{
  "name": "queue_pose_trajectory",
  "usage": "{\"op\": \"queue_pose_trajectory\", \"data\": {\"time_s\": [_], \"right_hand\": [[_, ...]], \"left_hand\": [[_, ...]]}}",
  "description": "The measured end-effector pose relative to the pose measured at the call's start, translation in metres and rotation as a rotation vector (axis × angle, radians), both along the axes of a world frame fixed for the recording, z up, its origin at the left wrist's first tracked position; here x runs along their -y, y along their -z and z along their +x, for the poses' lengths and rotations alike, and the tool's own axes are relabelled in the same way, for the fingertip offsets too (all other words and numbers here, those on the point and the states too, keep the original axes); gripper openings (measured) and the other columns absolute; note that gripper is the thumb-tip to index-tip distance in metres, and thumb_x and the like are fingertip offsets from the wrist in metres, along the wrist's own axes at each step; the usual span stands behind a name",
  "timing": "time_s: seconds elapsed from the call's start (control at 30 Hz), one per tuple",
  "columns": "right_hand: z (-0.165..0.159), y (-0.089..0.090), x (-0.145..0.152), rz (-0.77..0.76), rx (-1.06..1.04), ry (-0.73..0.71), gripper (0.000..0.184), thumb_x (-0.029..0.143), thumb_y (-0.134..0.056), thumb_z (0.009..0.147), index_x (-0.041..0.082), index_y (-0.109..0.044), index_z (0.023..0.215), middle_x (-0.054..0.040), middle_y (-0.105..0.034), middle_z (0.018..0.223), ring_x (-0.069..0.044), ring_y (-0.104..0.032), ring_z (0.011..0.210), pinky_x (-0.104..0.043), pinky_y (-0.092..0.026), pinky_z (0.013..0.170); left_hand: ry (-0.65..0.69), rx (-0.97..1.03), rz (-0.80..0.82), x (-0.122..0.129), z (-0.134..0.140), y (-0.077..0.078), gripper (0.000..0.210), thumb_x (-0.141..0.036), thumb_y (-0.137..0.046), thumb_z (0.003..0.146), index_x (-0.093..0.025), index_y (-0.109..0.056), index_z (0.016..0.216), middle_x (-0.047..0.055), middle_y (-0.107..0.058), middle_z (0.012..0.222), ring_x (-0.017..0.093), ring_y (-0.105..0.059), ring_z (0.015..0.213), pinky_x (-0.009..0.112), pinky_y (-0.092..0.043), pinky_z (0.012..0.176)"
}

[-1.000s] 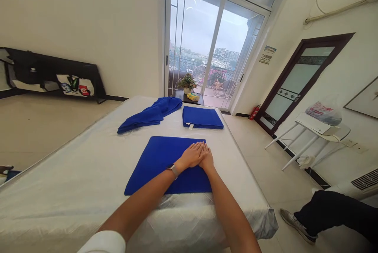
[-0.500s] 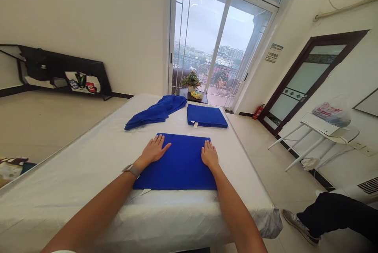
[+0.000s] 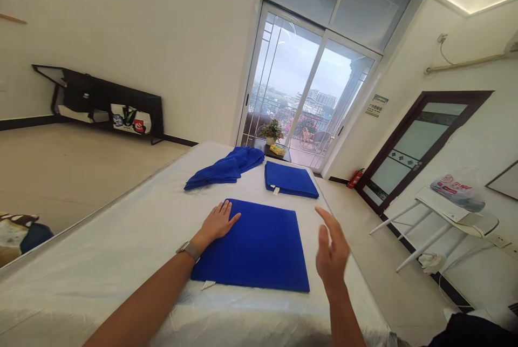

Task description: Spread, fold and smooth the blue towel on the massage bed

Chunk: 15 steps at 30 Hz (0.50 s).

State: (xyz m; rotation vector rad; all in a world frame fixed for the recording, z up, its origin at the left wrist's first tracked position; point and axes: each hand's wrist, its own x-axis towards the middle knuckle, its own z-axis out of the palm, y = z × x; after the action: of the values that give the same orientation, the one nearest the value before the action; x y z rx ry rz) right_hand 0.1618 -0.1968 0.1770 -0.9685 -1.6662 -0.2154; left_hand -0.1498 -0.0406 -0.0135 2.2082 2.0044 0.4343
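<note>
A folded blue cloth lies flat near the front of a bed-like surface under a white plastic cover. A small white tag pokes out from its near edge. My left hand, with a watch on its wrist, rests spread on the cloth's left side. Raised to the right of the cloth, my right hand holds nothing, its fingers and thumb apart. Farther back is a stack of folded blue cloth with a tag. To its left lies a crumpled blue cloth.
Beyond the far end stand a potted plant and a yellow packet on a dark table. On the right, a white chair bears a plastic bag. A black rack sits by the left wall. Someone's dark clothing shows at lower right.
My right hand has lifted off the folded cloth and moved out to the right. My left hand stays on the cloth. The camera view has tilted upward.
</note>
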Motion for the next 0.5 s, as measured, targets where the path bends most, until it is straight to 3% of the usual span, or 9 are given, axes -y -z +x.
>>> {"op": "queue_pose_trajectory", "data": {"time_s": [0.13, 0.2, 0.27, 0.37, 0.5], "right_hand": [[-0.011, -0.050, 0.077, 0.338, -0.110, 0.005, 0.035, 0.019, -0.043, 0.100, 0.025, -0.067, 0.124, -0.0082, -0.072, 0.111, -0.028, -0.067, 0.107, -0.051, -0.056, 0.088], [-0.012, -0.058, 0.095, 0.446, -0.128, 0.028, 0.035, 0.020, -0.041, 0.100, 0.026, -0.068, 0.121, -0.0085, -0.072, 0.104, -0.030, -0.068, 0.102, -0.053, -0.058, 0.082], [-0.009, -0.052, 0.088, 0.464, -0.064, -0.004, 0.033, 0.021, -0.042, 0.099, 0.027, -0.069, 0.117, -0.0078, -0.072, 0.099, -0.029, -0.069, 0.097, -0.052, -0.058, 0.079], [-0.002, -0.019, 0.034, 0.246, 0.076, -0.102, 0.031, 0.021, -0.043, 0.099, 0.026, -0.069, 0.115, -0.0066, -0.072, 0.100, -0.024, -0.069, 0.097, -0.046, -0.058, 0.084], [0.000, 0.048, -0.068, -0.412, 0.165, 0.013, 0.042, 0.030, -0.033, 0.102, 0.021, -0.067, 0.125, -0.0094, -0.069, 0.125, -0.022, -0.063, 0.119, -0.040, -0.049, 0.105]], "left_hand": [[0.009, -0.004, -0.003, 0.000, -0.001, 0.001, 0.097, -0.075, -0.010, 0.092, -0.004, -0.029, 0.156, 0.018, -0.023, 0.164, 0.034, -0.020, 0.153, 0.048, -0.019, 0.122], [0.003, -0.003, 0.008, 0.000, -0.001, 0.001, 0.096, -0.075, -0.010, 0.092, -0.005, -0.030, 0.156, 0.017, -0.024, 0.164, 0.033, -0.021, 0.153, 0.048, -0.019, 0.122], [-0.001, -0.008, 0.011, -0.001, -0.001, 0.002, 0.096, -0.074, -0.010, 0.092, -0.005, -0.030, 0.155, 0.018, -0.024, 0.164, 0.033, -0.021, 0.153, 0.047, -0.020, 0.122], [0.013, -0.026, 0.009, -0.002, -0.002, 0.003, 0.095, -0.073, -0.011, 0.093, -0.003, -0.030, 0.155, 0.019, -0.024, 0.163, 0.033, -0.021, 0.152, 0.047, -0.020, 0.122], [0.017, -0.035, 0.018, -0.003, -0.004, 0.004, 0.090, -0.070, -0.014, 0.094, -0.005, -0.031, 0.155, 0.018, -0.025, 0.163, 0.032, -0.022, 0.152, 0.048, -0.020, 0.122]]}}
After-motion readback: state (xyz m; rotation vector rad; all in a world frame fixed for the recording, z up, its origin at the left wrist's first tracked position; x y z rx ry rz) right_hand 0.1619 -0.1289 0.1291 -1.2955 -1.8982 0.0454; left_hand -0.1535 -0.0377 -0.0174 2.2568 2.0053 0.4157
